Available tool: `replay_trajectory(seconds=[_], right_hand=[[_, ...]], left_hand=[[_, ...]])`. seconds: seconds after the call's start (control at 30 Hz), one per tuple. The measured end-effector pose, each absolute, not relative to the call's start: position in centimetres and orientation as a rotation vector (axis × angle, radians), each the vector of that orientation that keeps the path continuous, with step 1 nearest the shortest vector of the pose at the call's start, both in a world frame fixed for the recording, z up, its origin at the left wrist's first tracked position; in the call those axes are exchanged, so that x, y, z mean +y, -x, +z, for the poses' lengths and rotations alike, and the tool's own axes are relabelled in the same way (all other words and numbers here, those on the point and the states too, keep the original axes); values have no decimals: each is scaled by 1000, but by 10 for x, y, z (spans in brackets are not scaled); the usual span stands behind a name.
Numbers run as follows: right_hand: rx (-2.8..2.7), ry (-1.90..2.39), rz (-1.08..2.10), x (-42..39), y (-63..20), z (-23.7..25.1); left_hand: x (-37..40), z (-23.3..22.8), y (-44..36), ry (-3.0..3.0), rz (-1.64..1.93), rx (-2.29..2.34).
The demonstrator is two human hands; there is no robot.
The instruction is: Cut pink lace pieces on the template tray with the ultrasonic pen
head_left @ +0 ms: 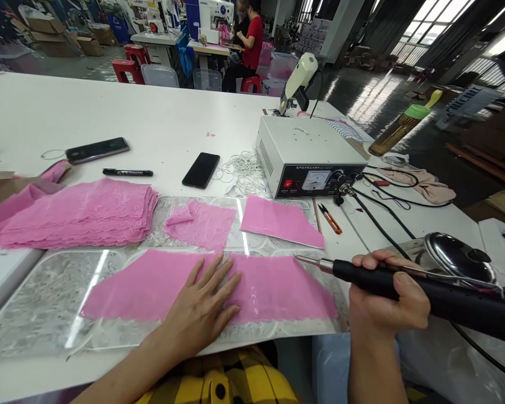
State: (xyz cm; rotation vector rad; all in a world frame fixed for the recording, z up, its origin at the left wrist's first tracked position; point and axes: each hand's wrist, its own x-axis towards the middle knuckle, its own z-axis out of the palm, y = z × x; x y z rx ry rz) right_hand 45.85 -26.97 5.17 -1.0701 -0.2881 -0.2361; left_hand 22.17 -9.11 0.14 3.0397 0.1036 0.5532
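- Lace strip (151, 283), pink, lies flat and lengthwise on a clear glass sheet (46, 306) at the near edge of the white table (67, 112).
- Left hand (202, 306) rests palm down on the middle of the strip, fingers spread and flat; it grips nothing, only presses the fabric.
- Right hand (385, 300) is closed around a black-handled cutting tool (404, 286); the metal tip points left and sits just at the strip's upper right edge. Contact with the lace cannot be told.
- Tool's cable runs back to a white control box (307, 151) with a dial on its front.
- Beyond the strip: a small folded lace piece (200, 224), a plain pink sheet (281, 221), and a stack of lace pieces (84, 213) to the left.
- Farther back: black phone (201, 169), black marker (127, 173), second phone (96, 150).
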Motion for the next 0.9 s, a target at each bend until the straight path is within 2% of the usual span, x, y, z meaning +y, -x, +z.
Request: replay_trajectory(seconds=[0.63,0.9], right_hand=[[-307,1103,-241,-266,-458,49],[-277,1119,-273,-289,-460,51]], left_hand=[[-88,4,-222,-3097,556,87],[-88,4,-222,-3075,562,85]])
